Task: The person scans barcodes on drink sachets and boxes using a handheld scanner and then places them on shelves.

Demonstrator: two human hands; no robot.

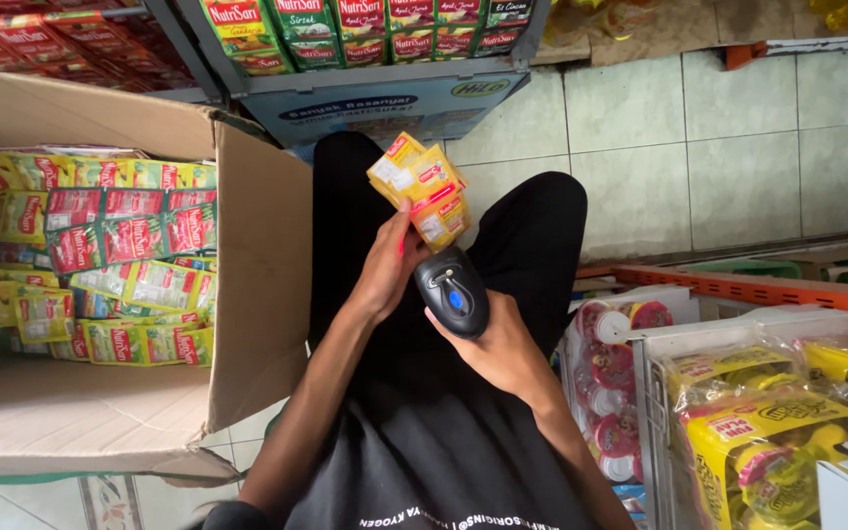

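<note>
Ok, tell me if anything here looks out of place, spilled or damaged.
Nothing stands out. The left hand holds a stack of yellow sachets, and the right hand points a black scanner at them. The sachets in the cardboard box lie loosely and unevenly, but none looks torn or spilled.

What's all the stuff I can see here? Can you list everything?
Yellow sachets: a small bunch, yellow and red, in the left hand.
Scanner: one, black with a blue button, in the right hand, aimed at the yellow sachets.
Cardboard box: one, brown, open, on the left.
Green sachets: many, green, yellow and red, filling the box.
Shelf: grey-blue, ahead, with green and red packets.
Floor: pale tiles, upper right.
Yellow bags: several, lower right, in a rack.
Cups: a clear-wrapped stack, red and white, right.
Left hand: grips the sachets.
Right hand: grips the scanner.
</note>
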